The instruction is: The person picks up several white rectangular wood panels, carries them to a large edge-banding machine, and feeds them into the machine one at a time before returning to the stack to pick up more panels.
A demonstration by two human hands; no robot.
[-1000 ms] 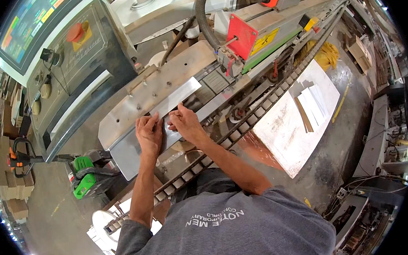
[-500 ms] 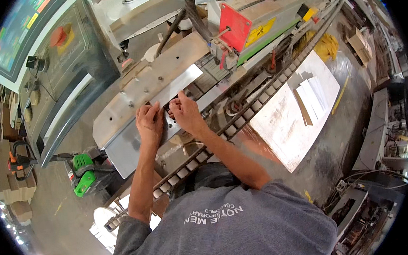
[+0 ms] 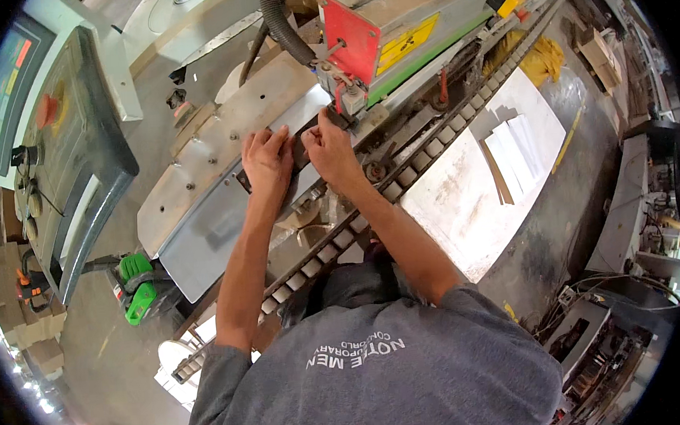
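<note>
Both of my hands are over the metal bed of a machine. My left hand is closed, fingers curled and pinched beside a pale metal strip. My right hand is closed too, its fingertips pinched near the strip's far end, close below a red plate. Between the hands runs a dark narrow band; whether it is a bar or a gap I cannot tell. What the fingertips hold is hidden. A grey metal sheet extends to the left of my left forearm.
A control panel with a red button stands at left, above a green-handled tool. A corrugated hose hangs near the red plate. A roller track crosses in front of me. White strips lie on a white board at right.
Both hands have moved to the right and farther away along the machine bed, closer to the red plate. The view has shifted, so the machine appears farther left.
</note>
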